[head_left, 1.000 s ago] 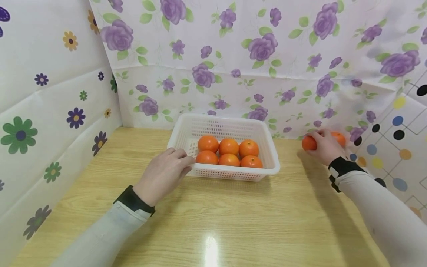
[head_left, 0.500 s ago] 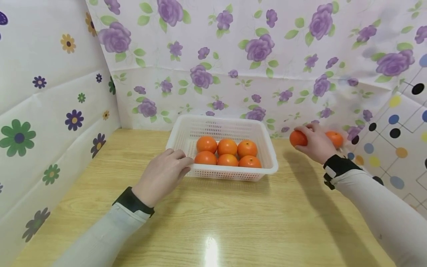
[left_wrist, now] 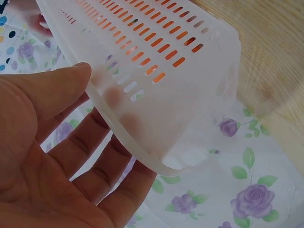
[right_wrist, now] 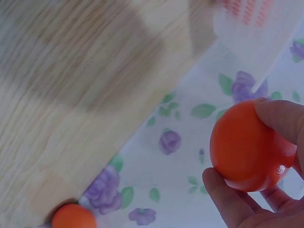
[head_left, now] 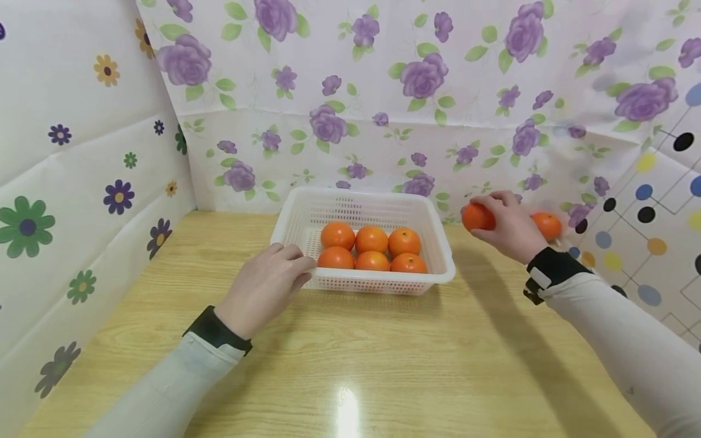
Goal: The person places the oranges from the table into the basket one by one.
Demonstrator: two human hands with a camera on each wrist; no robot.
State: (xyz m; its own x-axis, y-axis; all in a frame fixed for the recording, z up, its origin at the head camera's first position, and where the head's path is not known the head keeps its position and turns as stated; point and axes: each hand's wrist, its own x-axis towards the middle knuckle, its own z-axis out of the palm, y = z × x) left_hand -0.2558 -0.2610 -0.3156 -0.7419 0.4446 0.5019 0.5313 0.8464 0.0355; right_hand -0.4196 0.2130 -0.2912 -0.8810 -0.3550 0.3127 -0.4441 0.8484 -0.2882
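Note:
My left hand grips the near left rim of a white perforated plastic basket. In the left wrist view, its thumb lies on the outside of the basket wall and its fingers show through from the other side. Several oranges sit in two rows inside, toward the right. My right hand holds an orange above the table, right of the basket. The right wrist view shows thumb and fingers around this orange. Another orange lies behind that hand, by the back right corner.
The wooden table meets a flowered back cloth just behind the basket. A flower-print sheet stands at the left, and a dotted sheet closes the right side.
My right hand has lifted an orange from beside the other one and carried it left, toward the basket. My left hand stays at the basket rim.

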